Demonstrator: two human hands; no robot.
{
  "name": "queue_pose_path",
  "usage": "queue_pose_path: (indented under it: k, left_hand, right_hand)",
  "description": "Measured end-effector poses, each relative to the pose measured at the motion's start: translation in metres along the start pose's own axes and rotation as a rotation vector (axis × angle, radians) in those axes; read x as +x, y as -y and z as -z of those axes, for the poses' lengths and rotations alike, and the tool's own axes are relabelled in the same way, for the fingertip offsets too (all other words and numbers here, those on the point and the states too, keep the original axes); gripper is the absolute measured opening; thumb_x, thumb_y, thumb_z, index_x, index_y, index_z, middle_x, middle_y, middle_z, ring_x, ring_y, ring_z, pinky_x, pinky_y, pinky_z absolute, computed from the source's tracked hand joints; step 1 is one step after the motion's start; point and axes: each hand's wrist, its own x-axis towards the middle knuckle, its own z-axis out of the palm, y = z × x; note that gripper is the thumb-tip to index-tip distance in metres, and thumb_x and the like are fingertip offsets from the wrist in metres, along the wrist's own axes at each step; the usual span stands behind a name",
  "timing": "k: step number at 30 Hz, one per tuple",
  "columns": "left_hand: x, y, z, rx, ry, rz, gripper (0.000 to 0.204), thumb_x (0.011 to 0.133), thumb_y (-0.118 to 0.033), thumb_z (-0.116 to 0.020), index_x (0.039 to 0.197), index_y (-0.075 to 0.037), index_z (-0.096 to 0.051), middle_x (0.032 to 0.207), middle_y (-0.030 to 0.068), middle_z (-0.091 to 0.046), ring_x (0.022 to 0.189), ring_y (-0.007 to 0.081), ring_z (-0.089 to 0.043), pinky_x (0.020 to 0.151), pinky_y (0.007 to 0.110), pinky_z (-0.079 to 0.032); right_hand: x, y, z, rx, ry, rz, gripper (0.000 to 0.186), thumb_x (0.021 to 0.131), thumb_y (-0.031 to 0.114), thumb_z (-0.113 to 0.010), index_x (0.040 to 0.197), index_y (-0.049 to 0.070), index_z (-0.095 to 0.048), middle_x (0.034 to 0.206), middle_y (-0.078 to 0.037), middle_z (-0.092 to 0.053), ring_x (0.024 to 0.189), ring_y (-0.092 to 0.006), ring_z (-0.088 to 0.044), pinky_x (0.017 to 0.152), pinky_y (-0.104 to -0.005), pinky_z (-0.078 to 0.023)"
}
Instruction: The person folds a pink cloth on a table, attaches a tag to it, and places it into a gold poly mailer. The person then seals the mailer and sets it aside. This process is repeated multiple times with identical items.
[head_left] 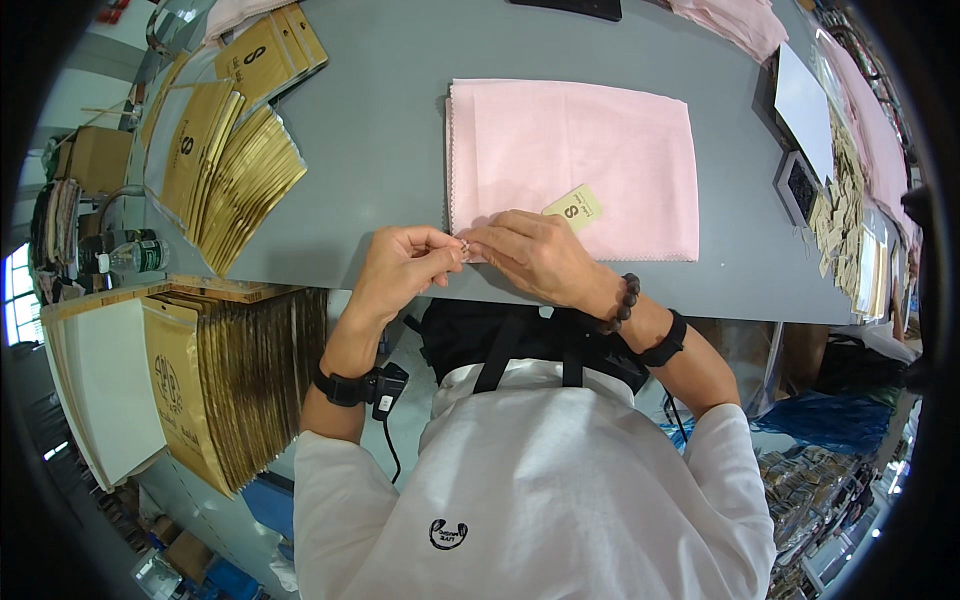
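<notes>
grey table [375, 130], pink cloth [575, 150], gold packets [250, 170]; left fingers [437, 262] pinch something tiny [465, 248], right [505, 242] unclear.

pale yellow tag [574, 208]: dark printed mark | gold packets [190, 165]: dark emblems, lettering | white shirt [570, 480]: dark round logo, lettering

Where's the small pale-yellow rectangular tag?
Head view, above and right of centre: the tag lies on the folded pink cloth, beside the right hand.
</notes>
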Motion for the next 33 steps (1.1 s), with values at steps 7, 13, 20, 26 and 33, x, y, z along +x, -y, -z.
queue_pose_path:
  k: [7,13,20,26,33]
  left_hand:
    - [-0.003,-0.003,-0.003,0.040,-0.025,-0.019,0.012,0.089,-0.006,-0.074,0.095,0.003,-0.078,0.081,0.0064,-0.074,0.064,0.0076,-0.061,0.055,0.021,-0.044]
    - [-0.006,-0.001,0.001,0.028,-0.052,-0.057,0.011,0.089,-0.006,-0.074,0.092,0.004,-0.077,0.081,0.0060,-0.074,0.067,0.0097,-0.065,0.058,0.021,-0.049]
    - [0.008,-0.003,0.085,0.652,-0.624,-0.357,0.016,0.093,-0.018,-0.074,0.100,-0.004,-0.079,0.081,0.0083,-0.076,0.067,0.0133,-0.067,0.063,0.030,-0.054]
    - [-0.005,-0.021,0.273,1.219,-1.340,-0.487,0.023,0.098,-0.021,-0.067,0.111,-0.004,-0.077,0.093,0.0230,-0.076,0.089,0.0394,-0.074,0.079,0.044,-0.058]
    - [-0.019,-0.014,0.338,1.291,-1.155,-0.174,0.030,0.099,-0.029,-0.069,0.109,-0.003,-0.080,0.102,0.0277,-0.074,0.094,0.0459,-0.072,0.079,0.049,-0.058]
  right_hand:
    - [0.001,0.003,-0.003,-0.044,-0.021,0.003,0.022,0.088,0.010,-0.078,0.110,0.005,-0.077,0.094,-0.007,-0.072,0.080,-0.0240,-0.071,0.063,-0.0357,-0.058]
    - [0.000,0.007,-0.005,-0.066,-0.039,-0.009,0.012,0.089,0.010,-0.075,0.101,0.010,-0.076,0.094,-0.003,-0.070,0.083,-0.0216,-0.069,0.063,-0.0349,-0.057]
    - [0.000,0.011,-0.010,-0.200,0.003,-0.044,0.020,0.086,0.010,-0.074,0.106,0.012,-0.077,0.103,-0.002,-0.069,0.095,-0.0203,-0.068,0.066,-0.0340,-0.059]
    - [-0.011,-0.014,0.030,-0.270,-0.093,-0.165,0.015,0.087,0.008,-0.077,0.100,0.014,-0.080,0.097,-0.001,-0.070,0.087,-0.0203,-0.070,0.063,-0.0355,-0.058]
    - [-0.020,-0.028,0.052,-0.258,-0.133,-0.251,0.019,0.087,0.007,-0.080,0.105,0.012,-0.081,0.096,-0.003,-0.069,0.082,-0.0226,-0.068,0.065,-0.0355,-0.057]
